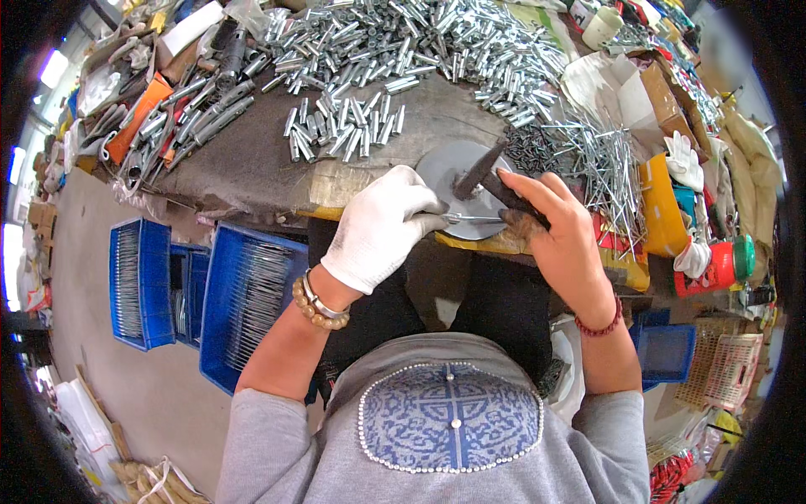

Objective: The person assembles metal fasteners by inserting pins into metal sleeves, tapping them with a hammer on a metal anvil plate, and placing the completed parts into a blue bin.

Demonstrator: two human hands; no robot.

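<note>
My left hand (pixel 379 225), in a white glove, pinches a thin silvery metal piece (pixel 474 219) at the near edge of a round grey plate (pixel 437 168). My bare right hand (pixel 567 227) is closed around the dark handle of a hammer (pixel 480 172), whose head stands over the plate's middle. Dark covering shows on the right thumb, close to the other end of the metal piece; whether it touches is unclear. Beyond the plate lies a heap of short silvery tubes (pixel 403 42), with a smaller group of tubes (pixel 348 126) nearer me.
Dark small parts (pixel 537 155) and long thin metal rods (pixel 617 172) lie right of the plate. Tools with dark handles (pixel 214 109) crowd the left. Blue crates (pixel 220 311) of thin rods stand below left. A red jar with a green lid (pixel 709 267) sits at the right edge.
</note>
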